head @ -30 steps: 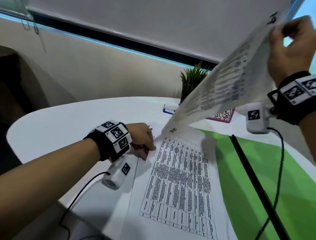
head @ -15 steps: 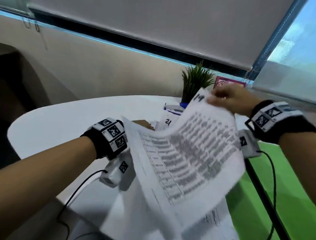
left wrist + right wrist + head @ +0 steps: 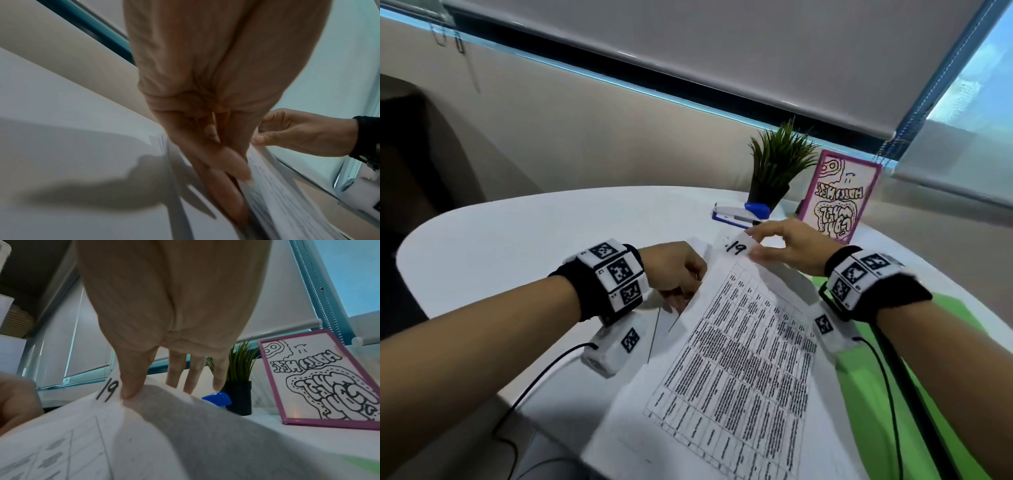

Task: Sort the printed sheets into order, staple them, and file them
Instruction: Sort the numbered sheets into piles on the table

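A printed sheet (image 3: 743,346) with a table and a handwritten "19" lies on top of the stack of sheets (image 3: 664,325) on the white table (image 3: 534,233). My right hand (image 3: 753,243) pinches this sheet's far corner, thumb on top beside the "19" (image 3: 109,391) and fingers behind the paper. My left hand (image 3: 685,294) sits at the stack's left edge. Its fingers (image 3: 232,170) lie stretched along the paper's edge, tips tucked beneath the top sheet's margin. A blue and white stapler (image 3: 743,214) lies beyond the sheets.
Beside the stapler stands a small potted plant (image 3: 777,164), with a pink-framed drawing (image 3: 839,198) leaning to its right. A green folder (image 3: 945,394) with a black bar (image 3: 907,394) across it lies right of the stack. The table's rounded edge curves off to the left.
My right hand has swung sheet 19 down from high in the air and laid it on the stack. The left hand stayed at the stack's left edge.
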A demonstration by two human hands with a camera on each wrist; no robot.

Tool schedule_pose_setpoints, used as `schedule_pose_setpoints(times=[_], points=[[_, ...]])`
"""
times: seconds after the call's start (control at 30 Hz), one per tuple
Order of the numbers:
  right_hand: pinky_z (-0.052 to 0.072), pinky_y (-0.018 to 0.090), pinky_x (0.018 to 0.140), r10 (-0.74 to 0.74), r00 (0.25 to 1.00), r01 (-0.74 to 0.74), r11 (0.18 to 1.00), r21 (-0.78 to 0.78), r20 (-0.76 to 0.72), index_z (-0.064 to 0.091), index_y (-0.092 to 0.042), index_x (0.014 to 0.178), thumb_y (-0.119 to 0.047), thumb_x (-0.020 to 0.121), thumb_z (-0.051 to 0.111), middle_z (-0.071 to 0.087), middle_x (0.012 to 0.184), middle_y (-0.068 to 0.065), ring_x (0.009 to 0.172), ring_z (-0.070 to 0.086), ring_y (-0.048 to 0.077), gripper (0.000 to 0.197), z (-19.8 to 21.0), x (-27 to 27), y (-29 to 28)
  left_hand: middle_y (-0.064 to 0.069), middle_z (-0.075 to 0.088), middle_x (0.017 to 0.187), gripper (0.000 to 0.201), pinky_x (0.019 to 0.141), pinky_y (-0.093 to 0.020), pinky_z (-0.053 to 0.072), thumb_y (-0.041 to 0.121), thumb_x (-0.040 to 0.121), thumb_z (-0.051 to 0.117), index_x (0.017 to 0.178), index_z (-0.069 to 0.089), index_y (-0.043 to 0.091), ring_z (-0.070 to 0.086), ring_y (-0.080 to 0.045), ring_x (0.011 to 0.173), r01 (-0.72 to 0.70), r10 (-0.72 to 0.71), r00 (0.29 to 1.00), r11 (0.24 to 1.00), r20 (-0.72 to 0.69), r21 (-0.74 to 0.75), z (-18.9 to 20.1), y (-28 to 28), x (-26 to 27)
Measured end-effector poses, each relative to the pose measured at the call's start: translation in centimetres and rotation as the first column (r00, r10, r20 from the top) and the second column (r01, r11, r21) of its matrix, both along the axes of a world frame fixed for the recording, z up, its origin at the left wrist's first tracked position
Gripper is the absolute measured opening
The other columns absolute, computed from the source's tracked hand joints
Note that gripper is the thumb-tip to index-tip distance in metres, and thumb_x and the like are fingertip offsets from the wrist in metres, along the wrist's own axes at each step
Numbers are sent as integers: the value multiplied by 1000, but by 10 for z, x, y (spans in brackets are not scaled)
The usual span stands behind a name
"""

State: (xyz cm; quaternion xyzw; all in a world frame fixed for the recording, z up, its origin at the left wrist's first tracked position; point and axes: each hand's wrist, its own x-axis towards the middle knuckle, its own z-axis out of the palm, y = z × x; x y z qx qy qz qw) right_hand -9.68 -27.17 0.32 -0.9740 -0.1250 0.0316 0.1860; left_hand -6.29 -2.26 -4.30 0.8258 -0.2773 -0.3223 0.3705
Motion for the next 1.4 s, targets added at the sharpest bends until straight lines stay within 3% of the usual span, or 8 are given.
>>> schedule_pose_setpoints(times=[0.2,0.37,0.47,0.6,0.7,0.9,1.13,1.4], points=[[52,36,77,17,999,-16,999,45,-30,61,-29,77,-21,87,70,66,80,-4,76,62,16,15,0,1,6,-7,68,71,15,60,-34,58,4,92,57,79,65,7,69,-26,65,35,-35,999,999,-23,-1,8,3,-3],[43,17,66,-82,996,80,995,62,29,56,-22,110,-16,80,76,53,75,-11,64,50,1,37,3,2,2,1,68,101,16,82,-31,50,15,83,70,99,66,17,62,-20,93,-246,155,814,965,560,89,21,11,25],[42,18,65,-73,995,75,997,-32,65,65,-20,90,-19,80,76,58,70,-12,59,52,-3,15,5,1,1,2,64,113,33,89,-32,47,22,84,72,116,62,17,57,-21,106,-254,108,788,954,606,160,23,11,39],[41,5,64,-17,1000,20,991,-131,24,77,-18,88,-17,81,75,70,76,-11,64,58,-10,7,5,2,1,0,70,92,20,84,-32,52,22,79,76,97,69,17,63,-19,87,-253,104,809,950,578,184,21,3,43],[44,13,72,20,1000,-21,981,-191,-7,76,-16,93,-16,81,75,73,85,-7,72,59,-4,12,4,6,5,-2,73,80,14,81,-34,55,20,81,74,76,61,21,58,-8,62,-243,122,798,961,590,131,20,-2,43],[42,26,82,-108,985,86,983,-163,-135,52,-25,124,-34,79,77,55,102,-5,93,54,15,52,0,0,11,3,65,76,20,69,-28,46,33,89,59,71,62,27,61,-22,81,-246,81,747,956,660,161,26,-3,40],[38,17,52,-128,991,127,991,-34,-26,65,-17,73,-34,85,70,57,61,-6,56,50,7,21,-11,-12,-11,3,74,81,20,72,-28,47,23,88,58,84,77,20,61,-20,80,-220,197,669,973,717,-61,32,-9,31],[34,22,57,-91,996,87,987,-135,-23,58,-15,89,-39,87,67,48,67,-8,59,43,6,26,-6,-7,-4,-3,72,82,19,78,-33,58,25,78,78,85,67,11,69,-20,75,-156,99,924,979,369,130,22,-9,27]])
